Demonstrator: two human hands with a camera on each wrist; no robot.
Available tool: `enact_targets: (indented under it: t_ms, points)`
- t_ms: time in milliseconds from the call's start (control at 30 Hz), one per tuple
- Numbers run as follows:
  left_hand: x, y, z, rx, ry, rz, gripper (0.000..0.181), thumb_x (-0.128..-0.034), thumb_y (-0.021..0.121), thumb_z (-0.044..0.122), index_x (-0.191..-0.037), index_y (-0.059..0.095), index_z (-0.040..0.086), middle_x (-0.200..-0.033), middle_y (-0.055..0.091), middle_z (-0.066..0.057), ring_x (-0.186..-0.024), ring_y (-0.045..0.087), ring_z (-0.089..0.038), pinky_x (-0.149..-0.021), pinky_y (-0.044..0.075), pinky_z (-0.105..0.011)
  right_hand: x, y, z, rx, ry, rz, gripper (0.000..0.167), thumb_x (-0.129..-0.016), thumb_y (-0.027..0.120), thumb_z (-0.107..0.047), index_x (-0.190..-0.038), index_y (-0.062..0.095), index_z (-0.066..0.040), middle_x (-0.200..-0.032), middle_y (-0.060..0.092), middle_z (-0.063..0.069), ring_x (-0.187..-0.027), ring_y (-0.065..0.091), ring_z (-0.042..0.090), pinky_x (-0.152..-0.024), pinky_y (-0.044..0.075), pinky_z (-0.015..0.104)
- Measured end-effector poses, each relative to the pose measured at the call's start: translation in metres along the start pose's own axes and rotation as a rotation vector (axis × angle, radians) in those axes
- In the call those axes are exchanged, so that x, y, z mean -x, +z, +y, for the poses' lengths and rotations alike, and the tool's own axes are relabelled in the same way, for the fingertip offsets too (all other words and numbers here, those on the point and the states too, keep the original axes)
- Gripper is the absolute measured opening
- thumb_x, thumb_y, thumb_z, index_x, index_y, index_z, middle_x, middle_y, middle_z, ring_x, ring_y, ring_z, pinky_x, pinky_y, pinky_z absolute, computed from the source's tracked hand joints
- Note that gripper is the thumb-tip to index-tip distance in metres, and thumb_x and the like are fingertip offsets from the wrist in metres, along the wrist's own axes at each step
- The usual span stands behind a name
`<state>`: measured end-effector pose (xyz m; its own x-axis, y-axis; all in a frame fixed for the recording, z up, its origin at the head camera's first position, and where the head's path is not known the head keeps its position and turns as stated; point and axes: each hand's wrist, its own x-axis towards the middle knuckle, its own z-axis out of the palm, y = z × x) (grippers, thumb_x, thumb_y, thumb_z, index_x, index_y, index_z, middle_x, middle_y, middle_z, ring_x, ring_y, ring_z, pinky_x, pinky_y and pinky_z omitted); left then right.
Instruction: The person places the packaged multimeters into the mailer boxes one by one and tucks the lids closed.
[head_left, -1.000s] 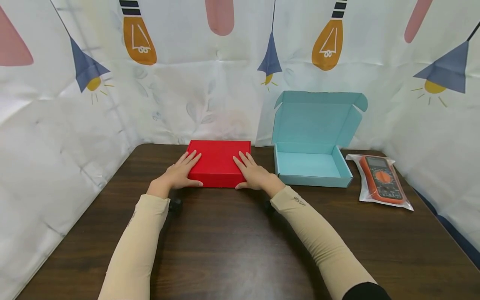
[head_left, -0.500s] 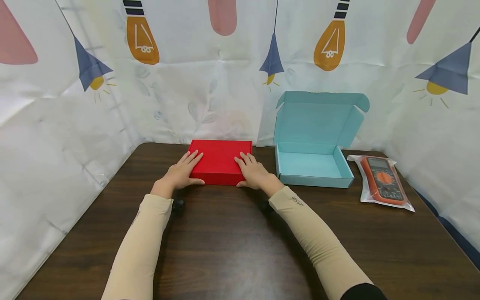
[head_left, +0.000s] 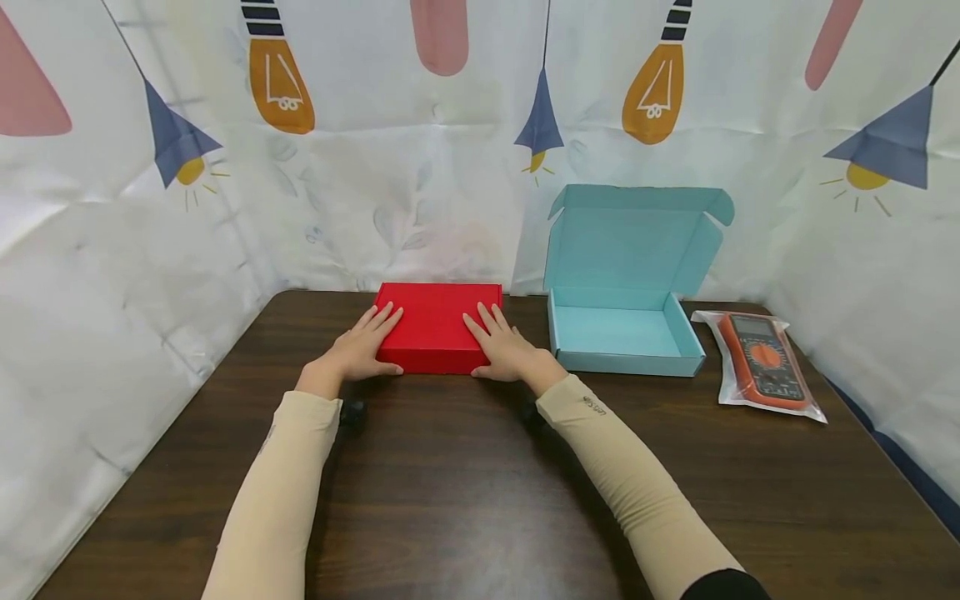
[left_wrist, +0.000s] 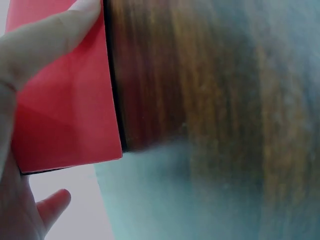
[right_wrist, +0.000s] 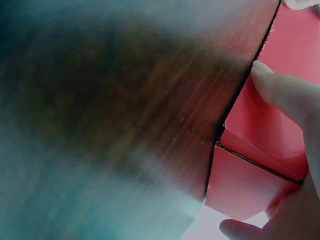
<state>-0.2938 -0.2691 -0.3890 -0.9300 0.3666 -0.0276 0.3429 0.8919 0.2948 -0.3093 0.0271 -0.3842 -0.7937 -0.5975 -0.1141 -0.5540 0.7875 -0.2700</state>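
Note:
A closed red cardboard box (head_left: 438, 321) lies flat near the far edge of the brown table. At its left end, my left hand (head_left: 351, 350) rests with fingers spread over the top and thumb against the front. The right hand (head_left: 512, 351) touches the opposite end in a like way. In the left wrist view, a thumb lies across the red box's front face (left_wrist: 65, 120). The right wrist view has the other thumb pressed on the front, near a box corner (right_wrist: 250, 185). Part of each palm side is hidden.
To the right of the red box stands a light blue box (head_left: 626, 331) with its lid raised; nothing shows inside it. Farther right lies an orange multimeter (head_left: 767, 358) in a clear plastic bag. A printed white curtain (head_left: 360, 200) hangs behind the table (head_left: 442, 492).

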Motion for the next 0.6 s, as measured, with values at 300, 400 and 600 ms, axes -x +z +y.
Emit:
enact_targets:
  t_ms: [300,400,600]
  points:
    - [0.0019,0.0013,0.0029,-0.03,-0.003,0.018,0.108,-0.0832,0.083,0.032,-0.163,0.018,0.004,-0.168,0.012,-0.022,-0.152,0.006,-0.045,-0.108,0.033,-0.07,-0.0013,0.0011,0.0008,0.04,-0.013,0.024,0.105,-0.088,0.081,-0.032,-0.166,0.011,-0.016,-0.171,0.003,0.013,-0.155,0.002,0.034,-0.108,0.045,0.047]
    - [0.0043,0.0014,0.0049,-0.048,0.0,0.041,0.105,-0.084,0.083,0.032,-0.163,0.02,0.003,-0.168,0.014,-0.022,-0.152,0.008,-0.045,-0.107,0.036,-0.069,-0.0014,0.0007,-0.0007,0.052,-0.014,0.041,0.104,-0.087,0.082,-0.032,-0.165,0.015,-0.016,-0.17,0.008,0.014,-0.154,0.007,0.035,-0.109,0.044,0.051]
    - [0.0035,0.0021,0.0078,-0.062,-0.007,0.05,0.102,-0.0851,0.082,0.03,-0.163,0.021,0.004,-0.168,0.015,-0.022,-0.153,0.008,-0.044,-0.109,0.031,-0.071,-0.0007,0.001,-0.0023,0.07,0.006,0.062,0.103,-0.086,0.083,-0.031,-0.164,0.018,-0.015,-0.169,0.012,0.015,-0.154,0.011,0.035,-0.11,0.042,0.052]
